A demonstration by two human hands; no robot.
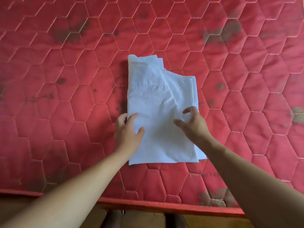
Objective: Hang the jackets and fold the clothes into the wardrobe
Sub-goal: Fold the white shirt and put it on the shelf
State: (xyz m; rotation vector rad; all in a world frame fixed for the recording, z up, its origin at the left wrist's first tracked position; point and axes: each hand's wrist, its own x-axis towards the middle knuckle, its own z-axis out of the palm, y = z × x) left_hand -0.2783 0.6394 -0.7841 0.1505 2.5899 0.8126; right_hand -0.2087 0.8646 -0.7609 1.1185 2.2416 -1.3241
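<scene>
Our left hand [129, 129] lies open, fingers spread, on the left edge of the folded white garment [154, 92], while our right hand [193, 122] is over its right side, fingers loosely curled and gripping nothing. The garment lies flat near the middle of a stained red quilted mattress [65, 76] stitched in hexagons.

You get soft, even light: the folded white cloth [153, 99] reads bright and slightly washed out, with a narrow dark shadow along its left edge on the red mattress [246, 79]. The right hand [192, 122] over the cloth is a little blurred at the fingers, and far from the cloth the quilting lines bow with the wide lens.
</scene>
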